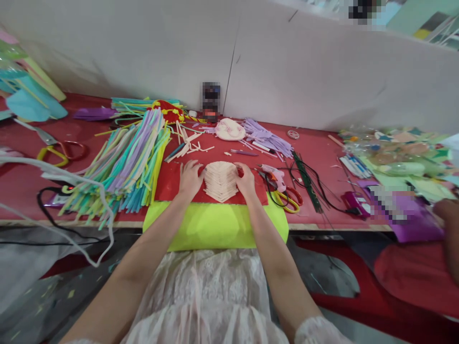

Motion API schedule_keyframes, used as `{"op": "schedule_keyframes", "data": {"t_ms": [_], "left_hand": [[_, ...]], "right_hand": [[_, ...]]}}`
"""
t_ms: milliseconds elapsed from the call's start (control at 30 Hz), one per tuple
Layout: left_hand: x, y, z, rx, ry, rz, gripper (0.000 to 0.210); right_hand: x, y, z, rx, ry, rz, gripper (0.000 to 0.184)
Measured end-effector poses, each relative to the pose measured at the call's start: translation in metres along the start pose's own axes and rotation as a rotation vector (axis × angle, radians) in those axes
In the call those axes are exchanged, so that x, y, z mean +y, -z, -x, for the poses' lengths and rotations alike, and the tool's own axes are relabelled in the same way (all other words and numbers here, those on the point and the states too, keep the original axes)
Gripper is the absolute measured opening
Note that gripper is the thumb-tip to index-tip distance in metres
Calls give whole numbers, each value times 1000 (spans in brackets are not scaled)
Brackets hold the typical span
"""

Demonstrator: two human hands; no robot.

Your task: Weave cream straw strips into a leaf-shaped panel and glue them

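A cream leaf-shaped piece (pixel 220 180), made of thin strips in a herringbone pattern, lies flat on a dark red board (pixel 168 186). At its left edge rests my left hand (pixel 191 180), fingers bent and apart, the thumb side touching the piece. My right hand (pixel 246 180) has thumb and forefinger closed on the right edge. The board lies over a bright yellow-green cushion-like surface (pixel 218 227) at the table's front edge.
Bundled pastel pipe cleaners (pixel 125 162) spread at left, beside scissors (pixel 53 148). Behind are cream offcuts (pixel 188 143), a pale round dish (pixel 230 129) and lilac stems (pixel 267 136). A pink glue gun (pixel 274 176), more scissors (pixel 289 200) and cables lie right. Another person's hand (pixel 448 215) shows far right.
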State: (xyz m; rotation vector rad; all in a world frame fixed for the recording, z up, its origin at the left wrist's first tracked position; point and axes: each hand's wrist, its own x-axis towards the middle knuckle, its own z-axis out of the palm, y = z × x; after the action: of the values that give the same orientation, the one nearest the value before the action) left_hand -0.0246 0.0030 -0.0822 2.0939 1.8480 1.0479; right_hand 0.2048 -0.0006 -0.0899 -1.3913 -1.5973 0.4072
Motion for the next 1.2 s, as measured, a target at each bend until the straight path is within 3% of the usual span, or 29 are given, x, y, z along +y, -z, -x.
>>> {"op": "schedule_keyframes", "data": {"t_ms": [200,333,467,533,600,767,900,1000,1200], "left_hand": [[1,-1,-3,-63,-24,183,24],[5,4,-7,-95,118,672,30],[13,4,-4,-325,328,1107,58],[16,3,-1,-435,362,1118,57],[17,1,1,-469,350,1089,49],[11,-2,-1,-346,359,1131,51],[7,-2,-5,-216,383,1174,52],[7,-1,-6,-209,367,1141,50],[10,0,-4,-237,346,1085,49]], "right_hand": [[-1,2,-6,13,-87,-362,37],[0,4,-9,86,-141,-457,42],[-2,6,-10,174,-186,-478,49],[-4,8,-10,198,-188,-498,52],[-5,8,-10,197,-183,-549,54],[-4,2,-9,93,-319,-708,51],[-2,-1,-6,-91,-363,-649,45],[-3,0,-4,-154,-305,-588,38],[-5,2,-3,-143,-270,-525,34]]}}
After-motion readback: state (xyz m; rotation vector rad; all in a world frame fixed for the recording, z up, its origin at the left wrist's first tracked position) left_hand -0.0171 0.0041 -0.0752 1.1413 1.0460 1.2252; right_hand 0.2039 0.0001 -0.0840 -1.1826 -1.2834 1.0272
